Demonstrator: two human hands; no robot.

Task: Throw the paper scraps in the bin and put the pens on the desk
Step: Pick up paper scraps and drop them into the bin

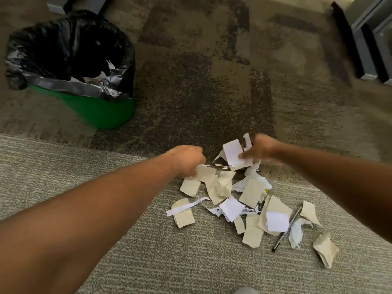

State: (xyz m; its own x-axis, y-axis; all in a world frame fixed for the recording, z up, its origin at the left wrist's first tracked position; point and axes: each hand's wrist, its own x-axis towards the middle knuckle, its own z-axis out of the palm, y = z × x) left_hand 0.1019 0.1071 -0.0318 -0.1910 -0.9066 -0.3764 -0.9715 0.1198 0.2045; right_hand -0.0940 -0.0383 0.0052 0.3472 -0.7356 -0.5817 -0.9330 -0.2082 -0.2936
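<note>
Left hand (187, 161): arm stretched forward, fingers curled onto a beige torn paper scrap (206, 172) at the pile's far edge.
Right hand (262, 148): raised just above the pile, pinching white paper pieces (233, 154).
Pile of beige and white scraps (250, 206): on grey carpet (148, 251) — below both hands.
Black slim pen (287, 229): lying in the pile's right part, near the right forearm.
Green bin with black liner (101, 111): far left, well apart.

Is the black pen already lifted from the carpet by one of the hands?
No, the black pen lies on the carpet among paper scraps, while the right hand holds only white scraps.
</note>
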